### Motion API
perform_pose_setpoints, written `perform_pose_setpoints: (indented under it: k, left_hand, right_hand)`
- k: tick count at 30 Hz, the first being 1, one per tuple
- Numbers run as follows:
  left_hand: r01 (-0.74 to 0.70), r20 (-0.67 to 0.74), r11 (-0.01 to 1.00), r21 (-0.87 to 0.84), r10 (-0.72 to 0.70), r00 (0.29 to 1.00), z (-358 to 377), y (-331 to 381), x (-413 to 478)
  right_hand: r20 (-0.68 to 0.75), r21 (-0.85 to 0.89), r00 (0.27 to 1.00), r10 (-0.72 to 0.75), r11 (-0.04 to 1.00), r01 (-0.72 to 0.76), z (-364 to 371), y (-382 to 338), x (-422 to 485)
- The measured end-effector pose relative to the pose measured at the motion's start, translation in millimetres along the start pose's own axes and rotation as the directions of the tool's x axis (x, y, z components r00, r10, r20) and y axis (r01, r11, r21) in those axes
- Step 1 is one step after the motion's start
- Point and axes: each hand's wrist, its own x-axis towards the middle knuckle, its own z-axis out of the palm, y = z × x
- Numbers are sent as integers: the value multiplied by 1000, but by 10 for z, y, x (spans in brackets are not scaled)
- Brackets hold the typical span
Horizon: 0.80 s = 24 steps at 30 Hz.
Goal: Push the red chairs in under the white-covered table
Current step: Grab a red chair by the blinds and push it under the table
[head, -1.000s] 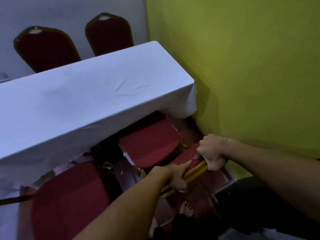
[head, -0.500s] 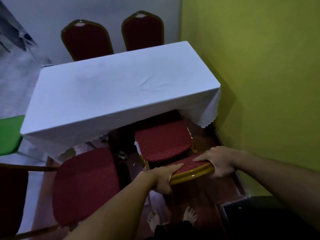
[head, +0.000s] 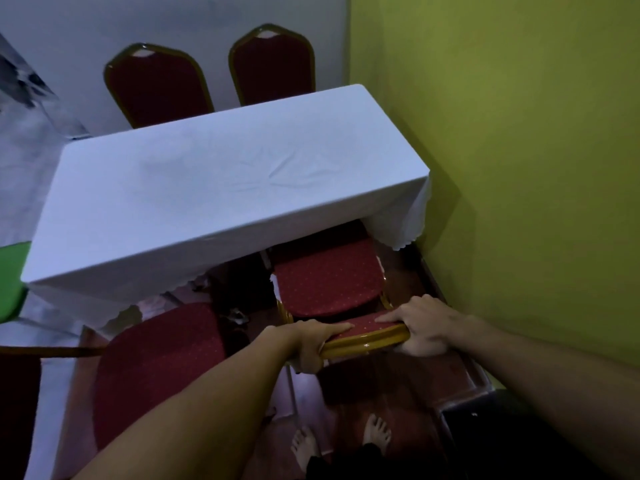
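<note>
A person's left hand [head: 317, 344] and right hand [head: 420, 327] are gripping the gold top rail [head: 367, 341] of a red chair [head: 329, 285], its seat lying partly under the white-covered table [head: 214, 188]. Pushing crookedly is likely risking a snag on the hanging cloth. Four red chairs are showing: this one, another pulled out [head: 159, 368] on the left, and two [head: 159, 86] on the far side [head: 273, 67].

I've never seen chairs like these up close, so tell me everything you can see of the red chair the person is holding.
The held chair has a rounded seat cushion of dark red fabric with small pale dots, and a glossy gold-coloured frame. Its backrest top is a curved gold rail with the same red padding. The left hand and right hand both grip that rail. The chair stands upright, facing the white-covered table, its seat front reaching under the cloth's hanging edge, most of the seat still out, close to the yellow-green wall. Its legs are mostly hidden.
</note>
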Motion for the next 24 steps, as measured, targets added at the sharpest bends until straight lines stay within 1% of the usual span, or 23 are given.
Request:
perform_pose_setpoints:
  k: [8,11,15,21,24]
  left_hand:
    - [12,-77,1000,7,-11,997,-98,-147,91]
    - [24,-144,1000,2,-23,989,-141,-162,161]
    - [49,-222,999,-16,-51,974,-255,-220,252]
    - [83,-247,996,13,-77,966,-461,-341,379]
    - [89,-219,996,8,-85,972,-505,-373,405]
  right_hand:
    - [1,-59,1000,15,998,-15,-147,12,236]
    - [-9,-46,1000,5,999,-5,-215,63,301]
    - [-37,-28,999,27,999,-28,-321,103,430]
    - [-62,-39,997,34,999,-37,-462,138,658]
    - [-50,-49,999,14,999,-17,-475,185,719]
